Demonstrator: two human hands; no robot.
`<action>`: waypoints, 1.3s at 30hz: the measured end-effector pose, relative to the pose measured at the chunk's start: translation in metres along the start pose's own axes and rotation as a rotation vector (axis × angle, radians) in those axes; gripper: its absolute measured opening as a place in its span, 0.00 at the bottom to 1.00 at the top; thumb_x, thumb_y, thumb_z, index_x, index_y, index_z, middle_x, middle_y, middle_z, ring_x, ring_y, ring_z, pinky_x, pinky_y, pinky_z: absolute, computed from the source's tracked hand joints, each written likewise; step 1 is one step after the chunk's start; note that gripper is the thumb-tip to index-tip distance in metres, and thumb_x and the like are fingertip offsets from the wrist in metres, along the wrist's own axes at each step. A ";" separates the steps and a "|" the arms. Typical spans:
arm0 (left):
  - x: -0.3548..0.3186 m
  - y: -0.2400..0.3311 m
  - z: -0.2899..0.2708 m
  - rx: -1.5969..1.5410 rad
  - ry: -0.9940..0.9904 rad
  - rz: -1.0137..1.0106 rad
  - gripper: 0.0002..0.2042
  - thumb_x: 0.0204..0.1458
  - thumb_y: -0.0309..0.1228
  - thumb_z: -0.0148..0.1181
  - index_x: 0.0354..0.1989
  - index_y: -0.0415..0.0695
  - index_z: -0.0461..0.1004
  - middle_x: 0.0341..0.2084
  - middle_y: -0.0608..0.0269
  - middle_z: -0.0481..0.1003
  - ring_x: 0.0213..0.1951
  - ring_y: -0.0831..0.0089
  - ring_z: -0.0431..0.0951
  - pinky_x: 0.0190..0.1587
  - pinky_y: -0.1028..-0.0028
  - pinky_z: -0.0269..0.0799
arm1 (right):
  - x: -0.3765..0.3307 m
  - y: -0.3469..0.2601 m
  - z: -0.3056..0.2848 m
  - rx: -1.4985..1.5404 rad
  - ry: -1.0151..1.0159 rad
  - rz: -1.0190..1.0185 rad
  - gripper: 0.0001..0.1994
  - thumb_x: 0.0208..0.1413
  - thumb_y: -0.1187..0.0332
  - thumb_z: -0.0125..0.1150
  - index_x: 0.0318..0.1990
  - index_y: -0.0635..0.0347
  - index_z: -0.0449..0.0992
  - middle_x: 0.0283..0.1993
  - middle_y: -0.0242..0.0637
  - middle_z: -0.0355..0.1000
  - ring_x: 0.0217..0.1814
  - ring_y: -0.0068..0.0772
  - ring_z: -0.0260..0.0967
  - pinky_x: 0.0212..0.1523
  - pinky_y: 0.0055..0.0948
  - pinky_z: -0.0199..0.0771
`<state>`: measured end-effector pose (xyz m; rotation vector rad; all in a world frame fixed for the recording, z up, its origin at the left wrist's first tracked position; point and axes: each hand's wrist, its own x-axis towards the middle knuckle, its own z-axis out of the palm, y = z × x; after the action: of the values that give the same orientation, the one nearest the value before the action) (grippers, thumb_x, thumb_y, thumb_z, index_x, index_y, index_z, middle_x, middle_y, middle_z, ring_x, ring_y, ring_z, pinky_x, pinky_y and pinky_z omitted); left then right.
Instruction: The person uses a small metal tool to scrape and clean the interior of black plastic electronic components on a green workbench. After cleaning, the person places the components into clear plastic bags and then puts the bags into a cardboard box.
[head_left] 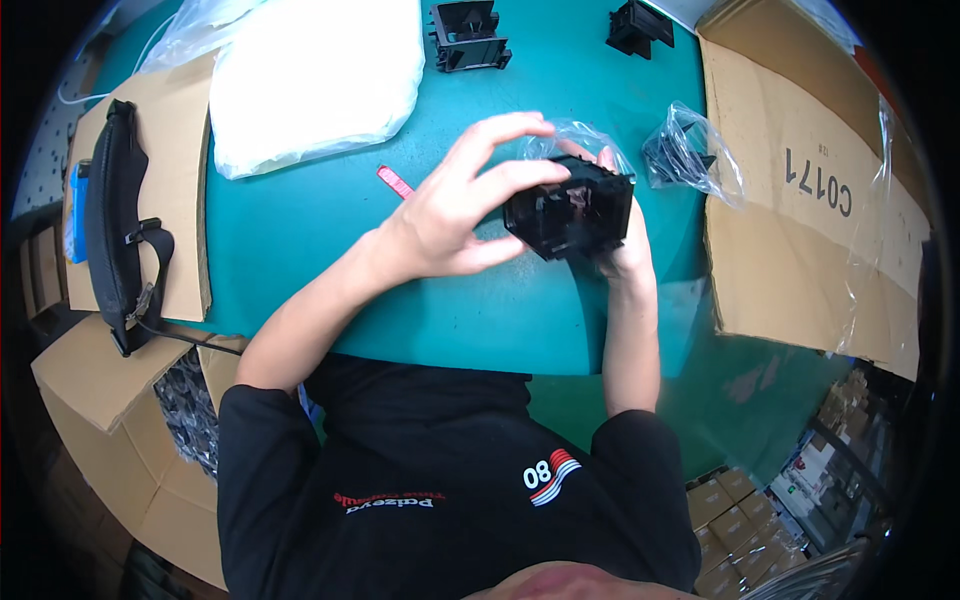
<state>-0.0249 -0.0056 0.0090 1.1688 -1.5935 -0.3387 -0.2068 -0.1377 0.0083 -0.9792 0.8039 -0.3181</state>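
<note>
The left hand (455, 215) grips a black plastic housing (572, 212) from its left side, thumb under the near edge and fingers curled over the top, index finger lifted above it; the right hand (622, 240) is mostly hidden behind the housing, cupping it from the far side and underneath, with only the wrist and 1 fingertip near the top showing; both hands hold the part above the teal table (300, 220), close to its near edge. A crumpled clear plastic bag (575, 140) rises just behind the housing, touching the right hand's fingers; whether it is pinched or merely resting there cannot be told.

Just left of the left hand lies a small red strip (394, 182) flat on the table; to the right, near the housing, a second clear bag (690, 150) encloses another dark part. At the far edge stand 2 more black plastic parts (468, 35), well apart from the hands. A large white bag (315, 80) lies at the far left; beside it a black strapped device (115, 220) rests on a cardboard sheet (185, 180). A cardboard box (800, 200) sits along the table's right side; a carton of dark parts (185, 410) is low at the left.
</note>
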 end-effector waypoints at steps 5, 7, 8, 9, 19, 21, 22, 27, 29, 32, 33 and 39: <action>-0.002 -0.007 -0.012 0.089 -0.104 -0.098 0.33 0.38 0.17 0.66 0.60 0.38 0.69 0.69 0.42 0.61 0.72 0.45 0.59 0.70 0.53 0.62 | -0.002 -0.013 0.002 -0.120 -0.087 -0.057 0.28 0.74 0.49 0.39 0.69 0.62 0.65 0.54 0.42 0.75 0.47 0.29 0.77 0.39 0.33 0.83; 0.000 -0.004 -0.016 0.176 -0.202 -0.104 0.34 0.38 0.16 0.67 0.61 0.38 0.67 0.69 0.44 0.61 0.72 0.46 0.60 0.70 0.55 0.64 | -0.004 -0.015 0.002 -0.179 -0.024 -0.047 0.26 0.75 0.52 0.38 0.70 0.59 0.64 0.60 0.41 0.74 0.56 0.29 0.75 0.55 0.31 0.77; 0.001 -0.002 -0.016 0.212 -0.225 -0.092 0.34 0.38 0.16 0.67 0.61 0.38 0.67 0.69 0.43 0.61 0.71 0.46 0.60 0.70 0.56 0.64 | 0.000 -0.009 -0.002 -0.387 0.040 -0.212 0.26 0.75 0.54 0.39 0.70 0.61 0.64 0.55 0.43 0.75 0.51 0.30 0.76 0.51 0.30 0.78; 0.001 0.001 -0.014 0.249 -0.248 -0.083 0.35 0.38 0.17 0.68 0.61 0.37 0.67 0.69 0.43 0.61 0.71 0.45 0.61 0.70 0.56 0.64 | 0.006 -0.004 0.001 -0.593 0.100 -0.375 0.26 0.75 0.55 0.40 0.70 0.63 0.63 0.49 0.46 0.76 0.46 0.30 0.77 0.48 0.30 0.78; 0.000 0.007 -0.008 0.339 -0.008 -0.127 0.36 0.34 0.24 0.74 0.59 0.39 0.71 0.52 0.48 0.73 0.54 0.50 0.75 0.56 0.61 0.75 | -0.007 -0.004 0.025 -1.023 0.363 -0.640 0.23 0.70 0.69 0.48 0.70 0.60 0.65 0.37 0.53 0.76 0.39 0.47 0.78 0.46 0.40 0.77; -0.001 0.012 -0.003 0.444 0.024 -0.124 0.35 0.33 0.24 0.75 0.57 0.41 0.73 0.49 0.49 0.73 0.51 0.52 0.76 0.52 0.62 0.76 | 0.002 0.005 0.022 -1.113 0.382 -0.874 0.23 0.67 0.75 0.51 0.69 0.59 0.66 0.38 0.52 0.75 0.43 0.50 0.79 0.47 0.42 0.78; -0.002 0.014 0.000 0.497 0.041 -0.124 0.35 0.32 0.24 0.75 0.57 0.41 0.73 0.48 0.50 0.73 0.49 0.53 0.76 0.51 0.62 0.77 | 0.000 0.006 0.024 -1.121 0.393 -0.897 0.24 0.65 0.77 0.51 0.68 0.60 0.66 0.41 0.52 0.75 0.44 0.51 0.79 0.47 0.41 0.78; 0.000 0.020 0.004 0.544 0.140 -0.138 0.34 0.31 0.26 0.76 0.53 0.37 0.73 0.46 0.49 0.72 0.47 0.52 0.76 0.49 0.61 0.76 | -0.004 0.009 0.033 -1.056 0.481 -1.023 0.24 0.53 0.88 0.56 0.59 0.65 0.70 0.48 0.49 0.68 0.40 0.45 0.73 0.39 0.36 0.78; 0.001 0.017 0.004 0.549 0.202 -0.130 0.34 0.31 0.26 0.77 0.52 0.35 0.72 0.46 0.48 0.72 0.48 0.52 0.76 0.49 0.61 0.76 | -0.001 0.011 0.040 -1.020 0.479 -1.077 0.22 0.47 0.91 0.56 0.52 0.66 0.70 0.43 0.47 0.65 0.34 0.37 0.67 0.36 0.32 0.76; 0.003 0.007 0.004 0.532 0.295 -0.113 0.33 0.30 0.27 0.77 0.51 0.34 0.71 0.48 0.46 0.72 0.50 0.50 0.75 0.51 0.60 0.75 | -0.002 0.028 0.047 -0.873 0.335 -0.926 0.14 0.51 0.89 0.58 0.43 0.65 0.69 0.43 0.39 0.64 0.39 0.28 0.67 0.38 0.23 0.76; 0.003 0.000 0.004 0.520 0.316 -0.110 0.34 0.30 0.28 0.78 0.50 0.34 0.71 0.49 0.46 0.72 0.50 0.48 0.75 0.52 0.60 0.75 | -0.005 0.029 0.054 -0.872 0.302 -0.989 0.13 0.50 0.89 0.60 0.40 0.64 0.69 0.38 0.37 0.64 0.37 0.26 0.65 0.36 0.23 0.72; -0.002 -0.006 0.010 0.051 0.439 -0.298 0.31 0.35 0.28 0.78 0.50 0.35 0.70 0.47 0.49 0.72 0.50 0.59 0.76 0.50 0.66 0.74 | -0.002 0.033 0.058 -0.836 0.396 -1.130 0.12 0.49 0.87 0.62 0.34 0.63 0.67 0.36 0.35 0.63 0.33 0.27 0.62 0.34 0.24 0.66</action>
<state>-0.0310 -0.0101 -0.0008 1.4127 -1.0549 -0.2135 -0.1695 -0.0826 -0.0006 -2.1762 0.6557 -1.2368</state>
